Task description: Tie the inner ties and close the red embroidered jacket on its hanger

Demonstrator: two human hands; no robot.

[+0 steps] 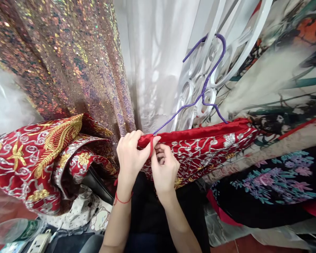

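A red embroidered garment [200,154] with silver and gold stitching lies across in front of me, its red satin waistband edge [189,133] uppermost. The purple hanger [204,89] stands up from this edge, its hook above and its lower parts going down behind the band. At the band's left end, my left hand [131,151] is closed on the fabric, the thumb beside a thin red strap loop [151,146]. Just right of it, my right hand [164,167] has its fingers curled and pinched at the same strap. Its fingertips are partly hidden.
Another red and gold embroidered garment [42,161] is heaped at the left. A sequin curtain [76,59] hangs behind it. White scrollwork metal [213,70] stands behind the hanger. Black floral fabric [274,186] lies right. A plastic bottle [15,230] and power strip [39,242] are lower left.
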